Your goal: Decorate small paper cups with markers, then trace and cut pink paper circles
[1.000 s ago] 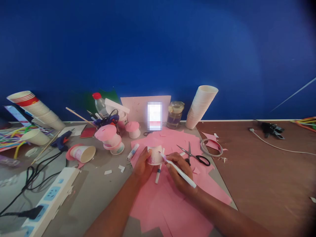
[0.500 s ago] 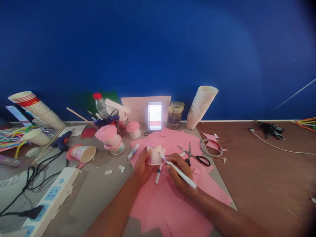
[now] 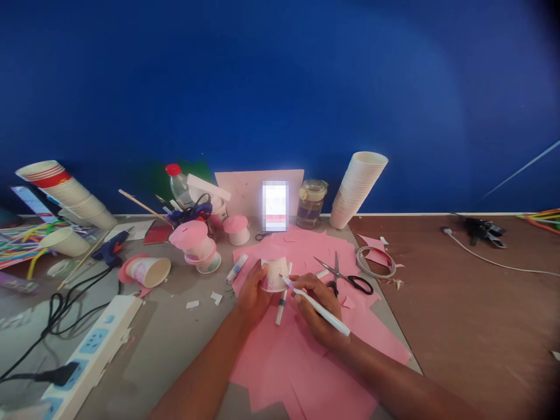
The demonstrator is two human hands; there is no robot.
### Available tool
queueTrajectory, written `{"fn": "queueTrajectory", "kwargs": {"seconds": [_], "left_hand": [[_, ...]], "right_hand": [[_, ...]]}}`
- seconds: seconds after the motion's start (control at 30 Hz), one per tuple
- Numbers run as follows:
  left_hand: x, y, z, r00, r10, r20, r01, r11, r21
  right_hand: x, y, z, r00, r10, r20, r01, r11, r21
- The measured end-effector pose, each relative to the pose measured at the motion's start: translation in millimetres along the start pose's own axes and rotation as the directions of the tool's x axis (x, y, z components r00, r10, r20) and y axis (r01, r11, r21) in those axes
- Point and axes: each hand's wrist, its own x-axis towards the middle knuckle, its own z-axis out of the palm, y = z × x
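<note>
My left hand is closed around the left side of a small white paper cup, which is held upside down and has pink-purple marks near its rim. A white marker pen is pinched in my right hand, its tip at the right side of the cup. Under both hands lie overlapping sheets of pink paper. A second marker rests on the paper between my hands. Black-handled scissors lie spread just beyond my right hand.
Left are a power strip, a blue glue gun and pink-topped cups. At the back stand a glass jar, a lit blurred screen and a cup stack. A tape roll lies right.
The marker tip has shifted slightly left and up on the side of the cup, with a little more marking visible there. My left hand keeps its hold.
</note>
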Motion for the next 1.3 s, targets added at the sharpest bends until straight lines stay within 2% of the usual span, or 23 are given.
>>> {"fn": "queueTrajectory", "kwargs": {"seconds": [0.27, 0.6, 0.7, 0.8, 0.9, 1.3], "left_hand": [[1.1, -0.1, -1.4, 1.0, -0.012, 0.016, 0.012, 1.0, -0.023], [0.8, -0.1, -1.9, 0.999, 0.015, -0.043, -0.017, 0.999, -0.032], [0.6, -0.1, -1.1, 1.0, 0.018, -0.025, -0.019, 1.0, -0.018], [0.4, -0.2, 0.1, 0.999, 0.021, 0.027, -0.021, 1.0, 0.007], [0.3, -0.2, 0.4, 0.999, 0.03, 0.035, -0.031, 0.999, 0.024], [-0.3, -1.4, 0.7, 0.998, 0.047, 0.043, -0.048, 0.999, 0.022]], "right_hand": [[0.3, -0.7, -0.7, 0.999, 0.032, -0.022, -0.032, 0.999, 0.011], [-1.0, 3.2, -1.5, 0.987, 0.139, -0.078, -0.139, 0.99, 0.004], [-0.3, 1.3, -1.5, 0.991, 0.114, -0.072, -0.111, 0.993, 0.038], [0.3, -1.1, -1.2, 0.998, 0.037, -0.055, -0.033, 0.997, 0.073], [0.5, -2.3, -0.7, 1.0, -0.013, -0.017, 0.014, 0.997, 0.079], [0.8, -1.7, 0.4, 1.0, -0.008, -0.009, 0.009, 0.999, 0.04]]}}
